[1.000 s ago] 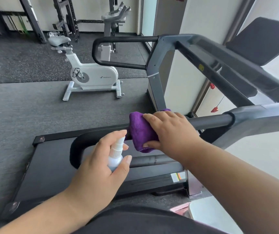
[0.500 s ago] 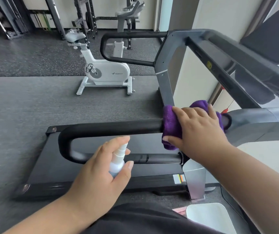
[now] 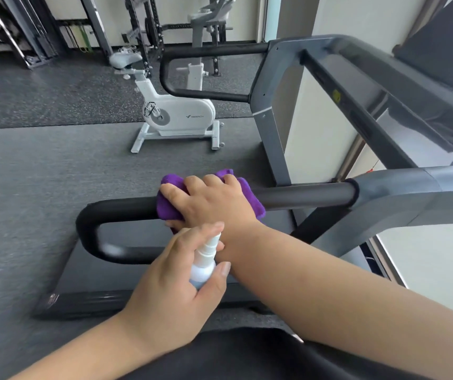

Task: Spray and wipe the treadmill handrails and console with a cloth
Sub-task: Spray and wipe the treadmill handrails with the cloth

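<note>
My right hand (image 3: 211,200) grips a purple cloth (image 3: 254,200) wrapped over the near black handrail (image 3: 302,197) of the treadmill, around the middle of the bar. Just below it my left hand (image 3: 170,286) holds a small white spray bottle (image 3: 204,263) upright, with the index finger over the nozzle top. The far handrail (image 3: 214,50) loops at the upper centre. The dark console (image 3: 444,48) sits at the top right, tilted and partly cut off by the frame edge.
The treadmill deck (image 3: 88,281) lies under the handrail loop. A white exercise bike (image 3: 176,113) stands on the grey floor beyond. Weight racks (image 3: 41,31) line the back wall. Grey uprights (image 3: 272,138) rise beside a light wall on the right.
My right hand slid the cloth right to the rail's end by the grey frame, then back left to the middle. My left hand with the bottle has moved closer under my right wrist.
</note>
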A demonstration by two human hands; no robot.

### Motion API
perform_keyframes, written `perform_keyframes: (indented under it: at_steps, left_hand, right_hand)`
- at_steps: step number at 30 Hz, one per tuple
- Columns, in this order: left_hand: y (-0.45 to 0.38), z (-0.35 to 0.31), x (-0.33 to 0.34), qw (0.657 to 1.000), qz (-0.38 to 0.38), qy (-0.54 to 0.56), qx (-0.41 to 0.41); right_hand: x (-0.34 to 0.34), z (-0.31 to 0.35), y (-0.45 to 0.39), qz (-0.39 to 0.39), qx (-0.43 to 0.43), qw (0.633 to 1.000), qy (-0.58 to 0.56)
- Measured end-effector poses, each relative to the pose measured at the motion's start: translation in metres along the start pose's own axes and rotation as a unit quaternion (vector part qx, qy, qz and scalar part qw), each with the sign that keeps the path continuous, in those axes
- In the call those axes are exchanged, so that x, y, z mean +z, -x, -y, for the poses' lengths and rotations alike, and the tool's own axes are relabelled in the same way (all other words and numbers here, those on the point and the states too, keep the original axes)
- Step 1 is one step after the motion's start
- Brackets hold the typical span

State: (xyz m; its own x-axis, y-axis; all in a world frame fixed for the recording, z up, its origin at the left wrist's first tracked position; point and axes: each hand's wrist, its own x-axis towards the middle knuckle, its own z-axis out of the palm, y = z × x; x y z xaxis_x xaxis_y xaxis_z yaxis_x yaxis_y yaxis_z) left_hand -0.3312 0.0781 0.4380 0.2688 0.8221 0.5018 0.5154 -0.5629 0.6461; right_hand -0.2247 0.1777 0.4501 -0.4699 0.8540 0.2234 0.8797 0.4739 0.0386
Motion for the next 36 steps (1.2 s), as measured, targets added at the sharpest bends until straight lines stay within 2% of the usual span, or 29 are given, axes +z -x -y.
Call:
perform_keyframes:
  at_steps: [7,12,16,22,28,33,36]
  left_hand:
    - [-0.007,-0.005,0.01,1.0,0.015,-0.01,-0.007]
    - [-0.01,-0.006,0.021,0.999,0.031,-0.013,-0.018]
    - [-0.012,-0.006,0.025,0.999,0.043,-0.009,-0.016]
    - [-0.011,-0.003,0.026,0.999,0.037,-0.013,-0.032]
    - [-0.013,-0.008,0.034,0.998,0.059,-0.024,-0.018]
    - [-0.016,-0.013,0.038,0.998,0.064,-0.022,0.0]
    - [-0.015,-0.015,0.039,0.998,0.067,-0.02,-0.003]
  right_hand:
    - [-0.001,-0.052,0.048,-0.086,0.037,0.996,-0.002]
    - [-0.009,-0.098,0.075,-0.068,0.101,0.992,0.024]
    - [-0.013,-0.126,0.099,-0.083,0.156,0.983,0.042]
    - [-0.008,-0.11,0.092,-0.119,0.161,0.979,0.039]
    - [0.005,-0.072,0.07,-0.157,0.096,0.983,0.003]
    - [0.003,-0.088,0.077,-0.149,0.076,0.986,-0.007]
    - [-0.001,-0.109,0.091,-0.147,0.118,0.982,-0.014]
